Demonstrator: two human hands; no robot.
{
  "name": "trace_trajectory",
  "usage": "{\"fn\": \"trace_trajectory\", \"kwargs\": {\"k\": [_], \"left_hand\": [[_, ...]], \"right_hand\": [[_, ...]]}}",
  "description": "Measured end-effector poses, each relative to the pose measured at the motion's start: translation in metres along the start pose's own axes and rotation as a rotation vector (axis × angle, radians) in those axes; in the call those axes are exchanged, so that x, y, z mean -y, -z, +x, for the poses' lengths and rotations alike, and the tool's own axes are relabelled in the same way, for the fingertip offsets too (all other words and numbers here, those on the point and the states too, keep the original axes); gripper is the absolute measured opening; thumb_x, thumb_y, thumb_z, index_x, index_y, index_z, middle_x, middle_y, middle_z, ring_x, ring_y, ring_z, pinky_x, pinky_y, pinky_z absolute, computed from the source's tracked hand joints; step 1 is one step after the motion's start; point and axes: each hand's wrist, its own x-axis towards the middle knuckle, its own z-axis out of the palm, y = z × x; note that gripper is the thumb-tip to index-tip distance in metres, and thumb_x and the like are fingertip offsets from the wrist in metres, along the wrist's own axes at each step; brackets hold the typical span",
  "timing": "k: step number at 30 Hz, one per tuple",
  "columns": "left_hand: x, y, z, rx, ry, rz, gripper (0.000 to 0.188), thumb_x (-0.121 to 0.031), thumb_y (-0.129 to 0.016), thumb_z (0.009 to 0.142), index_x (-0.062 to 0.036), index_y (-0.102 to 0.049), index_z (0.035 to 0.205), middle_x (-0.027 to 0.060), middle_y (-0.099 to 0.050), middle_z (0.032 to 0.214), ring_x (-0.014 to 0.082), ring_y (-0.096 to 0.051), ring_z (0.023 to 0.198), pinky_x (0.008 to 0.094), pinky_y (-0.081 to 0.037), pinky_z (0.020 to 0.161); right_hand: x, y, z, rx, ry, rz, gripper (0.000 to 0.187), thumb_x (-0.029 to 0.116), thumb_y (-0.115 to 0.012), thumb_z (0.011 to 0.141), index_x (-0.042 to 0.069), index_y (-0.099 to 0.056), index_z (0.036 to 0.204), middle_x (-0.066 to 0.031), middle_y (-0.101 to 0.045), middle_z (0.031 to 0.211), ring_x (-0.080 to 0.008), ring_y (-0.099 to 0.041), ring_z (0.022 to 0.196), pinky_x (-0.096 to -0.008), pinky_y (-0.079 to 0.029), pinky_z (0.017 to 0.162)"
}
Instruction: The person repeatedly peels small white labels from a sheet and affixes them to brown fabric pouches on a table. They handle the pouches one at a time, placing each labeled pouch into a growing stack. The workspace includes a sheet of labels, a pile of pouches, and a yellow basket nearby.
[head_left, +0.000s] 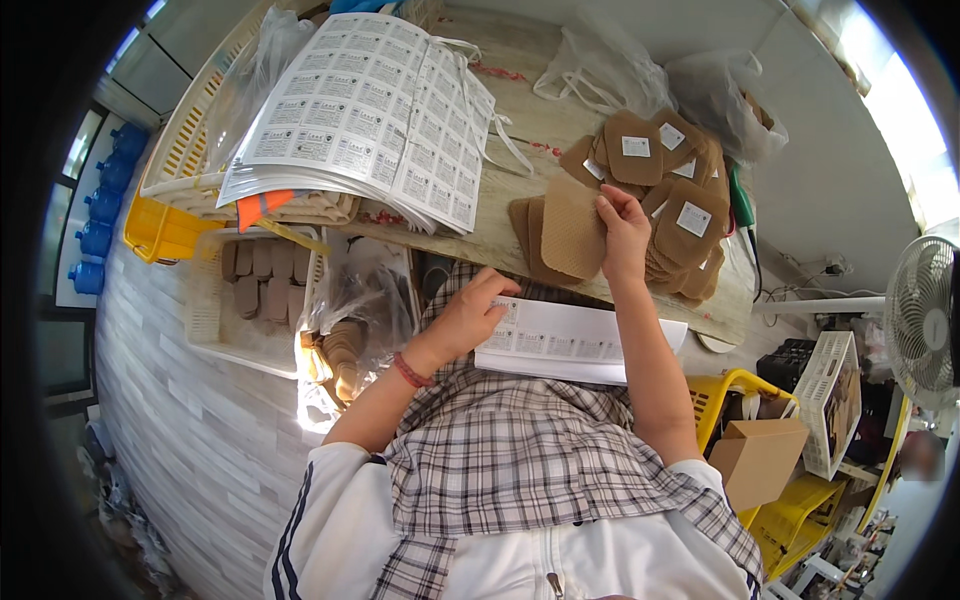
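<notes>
My right hand (625, 235) pinches a tan, rounded flat pad (573, 240) by its right edge, above the near edge of the table. A small pile of similar plain pads (531, 225) lies just left of it, partly covered by it. On my lap rests a white sheet of printed labels (580, 340). My left hand (470, 315) is at its upper left corner, with fingers bent and closed on the edge; the fingertips are partly hidden. To the right of my right hand lies a heap of brown pads (690, 220), several with a small white label.
A thick stack of label sheets (350, 110) lies at the table's left, over a basket (185, 130). Clear plastic bags (610, 65) and a green-handled tool (741, 195) are at the back right. A crate of brown pieces (205, 310) stands lower left; a fan (925, 320) stands right.
</notes>
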Motion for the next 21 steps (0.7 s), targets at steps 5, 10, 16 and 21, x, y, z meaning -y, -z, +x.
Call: {"fn": "trace_trajectory", "kwargs": {"k": [5, 10, 16, 21], "left_hand": [[0.003, 0.001, -0.003, -0.063, 0.108, -0.003, 0.023, 0.001, -0.069, 0.082, -0.0004, -0.066, 0.104, 0.0086, -0.058, 0.104, 0.0237, -0.061, 0.092, 0.0319, -0.049, 0.081], [0.004, 0.003, -0.003, -0.114, 0.134, -0.07, 0.017, 0.004, -0.071, 0.08, 0.0014, -0.07, 0.097, 0.0059, -0.06, 0.099, 0.0147, -0.06, 0.087, 0.0264, -0.049, 0.075], [0.004, 0.001, -0.001, -0.164, 0.131, -0.144, 0.016, 0.001, -0.073, 0.078, 0.0017, -0.07, 0.093, 0.01, -0.064, 0.092, 0.023, -0.064, 0.085, 0.0325, -0.051, 0.075], [0.005, 0.002, -0.001, -0.162, 0.145, -0.15, 0.014, 0.0, -0.074, 0.079, 0.002, -0.069, 0.092, 0.0093, -0.064, 0.089, 0.0211, -0.063, 0.083, 0.0312, -0.05, 0.075]], "right_hand": [[-0.009, -0.005, -0.014, -0.042, 0.407, -0.634, 0.028, 0.004, -0.071, 0.089, 0.003, -0.067, 0.117, -0.007, -0.063, 0.107, -0.0204, -0.059, 0.098, -0.0306, -0.05, 0.082], [0.031, -0.012, -0.076, 0.21, 0.632, -0.819, 0.026, 0.006, -0.075, 0.082, 0.007, -0.07, 0.107, -0.0097, -0.065, 0.105, -0.0323, -0.062, 0.099, -0.0392, -0.052, 0.081], [0.005, -0.01, -0.139, 0.42, 0.522, -0.866, 0.021, 0.005, -0.078, 0.079, 0.008, -0.074, 0.1, -0.0068, -0.067, 0.099, -0.0251, -0.066, 0.087, -0.0354, -0.054, 0.071], [0.004, -0.016, -0.139, 0.353, 0.626, -0.813, 0.019, 0.005, -0.079, 0.076, 0.009, -0.075, 0.094, -0.005, -0.068, 0.091, -0.0245, -0.066, 0.082, -0.0348, -0.054, 0.07]]}}
